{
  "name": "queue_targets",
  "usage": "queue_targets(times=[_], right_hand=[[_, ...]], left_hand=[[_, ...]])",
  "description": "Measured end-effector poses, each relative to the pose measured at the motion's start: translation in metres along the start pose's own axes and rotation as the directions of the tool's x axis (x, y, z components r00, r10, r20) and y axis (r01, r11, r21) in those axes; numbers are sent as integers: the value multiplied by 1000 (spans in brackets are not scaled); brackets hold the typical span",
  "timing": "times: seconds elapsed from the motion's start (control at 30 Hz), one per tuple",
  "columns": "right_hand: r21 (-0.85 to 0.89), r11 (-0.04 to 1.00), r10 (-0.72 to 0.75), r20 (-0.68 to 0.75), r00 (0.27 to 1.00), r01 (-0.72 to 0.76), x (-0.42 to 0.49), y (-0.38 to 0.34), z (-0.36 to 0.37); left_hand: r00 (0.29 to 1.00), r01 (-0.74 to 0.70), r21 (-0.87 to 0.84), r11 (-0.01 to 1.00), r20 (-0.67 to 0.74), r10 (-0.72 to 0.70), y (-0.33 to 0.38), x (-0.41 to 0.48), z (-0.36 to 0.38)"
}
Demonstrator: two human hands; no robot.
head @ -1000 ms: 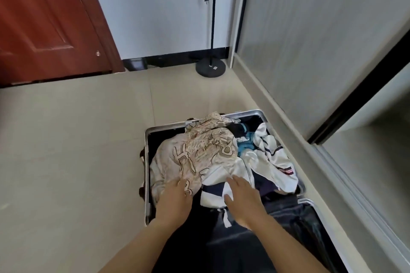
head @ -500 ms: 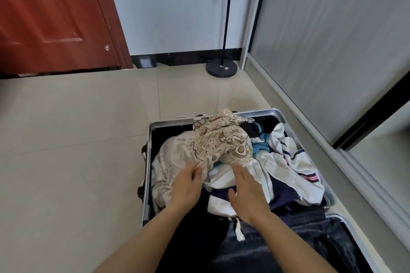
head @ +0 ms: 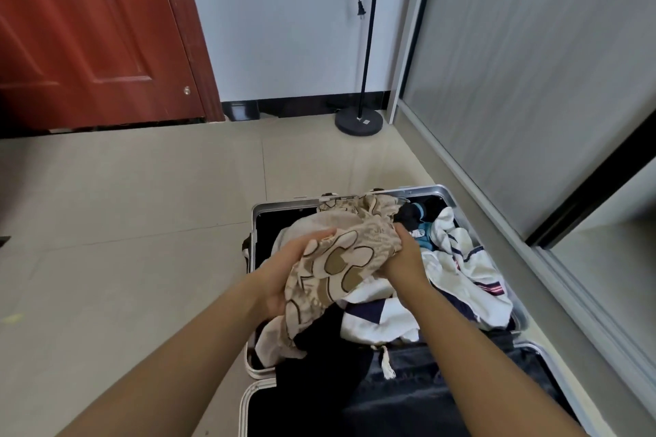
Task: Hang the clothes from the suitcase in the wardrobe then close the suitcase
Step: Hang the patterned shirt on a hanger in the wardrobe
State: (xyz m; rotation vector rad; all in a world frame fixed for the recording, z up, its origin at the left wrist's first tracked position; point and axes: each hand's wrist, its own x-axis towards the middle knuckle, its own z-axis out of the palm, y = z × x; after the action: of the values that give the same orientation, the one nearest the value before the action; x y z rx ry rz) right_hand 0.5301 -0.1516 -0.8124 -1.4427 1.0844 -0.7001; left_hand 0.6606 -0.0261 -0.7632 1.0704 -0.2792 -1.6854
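Both grips have closed on a beige patterned garment point(head: 340, 259) and lifted it off the pile, where a second ago they lay flat on the clothes. The view has also tilted up, so more of the wall shows.

At far left stands a red-brown wooden door point(head: 88, 39), shut, above a pale tiled floor point(head: 124, 223). Right of the door is a white wall. A black floor lamp base point(head: 359, 121) rests on the floor at the foot of that wall, and its thin pole rises out of view. A black cord with a plug point(head: 361, 7) hangs beside the pole.

Two bare forearms reach in from the bottom edge. The left grip point(head: 284, 273), a bare hand, cups the left side of the beige garment, with its fingers curled over the cloth's upper edge. The garment is bunched between the two hands above the suitcase, and its lower end trails down onto the clothes below. The right grip point(head: 404, 257) clutches the garment's right side, fingers curled tight into the fabric.

Below the hands an open suitcase point(head: 422, 190) with a silver rim lies flat on the floor. Its far half is heaped with clothes: a white and navy garment point(head: 458, 270) toward the right and something teal point(head: 424, 241) near the right hand. A white tasselled cord point(head: 387, 364) hangs over the near half, which is lined in dark fabric.

Just to the right of the suitcase runs the wardrobe point(head: 532, 82), its grey sliding panel filling the right side.
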Motion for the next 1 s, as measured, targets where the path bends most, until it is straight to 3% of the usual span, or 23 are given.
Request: queue_targets(times=[0.07,0.13,0.2,0.3,0.37,0.47,0.57,0.63,0.7,0.83,1.0], right_hand=[[119,990,-69,-55,996,75,-11,-40,-4],[85,983,-156,-97,983,164,-21,-80,-11],[67,981,-172,-120,978,181,-33,-134,-28],[197,966,-146,-128,981,169,-51,-223,-62],[310,942,-104,-84,991,126,-65,-278,-78],[308,943,-131,-1,991,125,-88,-371,-98],[304,943,-127,-48,991,136,-109,-458,-113],[336,935,-88,-76,993,109,-126,-512,-130],[371,925,-45,-104,994,81,-143,-553,-147],[454,891,50,-162,986,30,-163,-623,-180],[436,900,22,-84,996,17,-190,-685,-211]], left_hand=[[1000,8,21,1000,-4,-8,12,-14,12],[1000,24,56,998,-3,-24,22,-26,29],[998,64,94,994,-16,-63,46,-52,58],[993,87,251,964,-101,-63,89,-102,113],[981,38,390,920,-189,40,116,-134,146],[930,1,455,890,-328,167,165,-183,193],[835,-59,454,889,-465,293,214,-223,231],[756,-78,548,833,-512,408,245,-246,255],[725,-86,625,776,-495,479,265,-265,274],[795,-6,767,642,-385,468,285,-285,317],[827,-180,737,651,-245,506,290,-289,375]])
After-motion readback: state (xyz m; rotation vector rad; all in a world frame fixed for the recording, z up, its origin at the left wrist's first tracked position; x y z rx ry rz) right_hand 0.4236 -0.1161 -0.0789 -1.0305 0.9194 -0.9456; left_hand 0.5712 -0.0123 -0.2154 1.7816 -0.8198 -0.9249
